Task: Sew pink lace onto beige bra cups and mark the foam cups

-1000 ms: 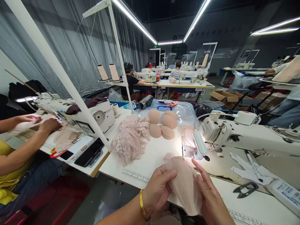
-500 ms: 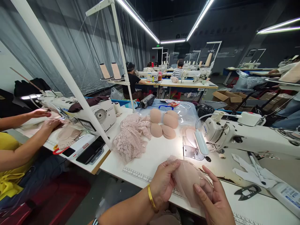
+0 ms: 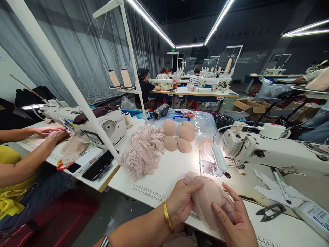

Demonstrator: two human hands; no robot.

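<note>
Between my two hands is a beige bra cup [image 3: 207,198] with sheer fabric over it, held above the table's front edge. My left hand [image 3: 183,196] pinches its upper left edge between thumb and fingers. On the right side, my right hand [image 3: 235,214] grips it with the thumb in front and fingers behind, the index finger sticking up. Beyond my hands lie several beige foam cups [image 3: 184,144] and a heap of beige lace [image 3: 142,151]. The lit needle plate [image 3: 210,167] of the sewing machine [image 3: 267,140] is just past the held piece.
Thread snips [image 3: 270,212], a white pen [image 3: 281,183] and white scraps lie at the right. A clear plastic box [image 3: 203,120] stands behind the cups. A thread-stand pole [image 3: 74,89] rises at the left. There a co-worker's hands [image 3: 55,133] work at another machine.
My left thumb has shifted slightly right along the cup's top edge; both hands keep their hold. The co-worker's hands at left have moved together toward their machine's needle.
</note>
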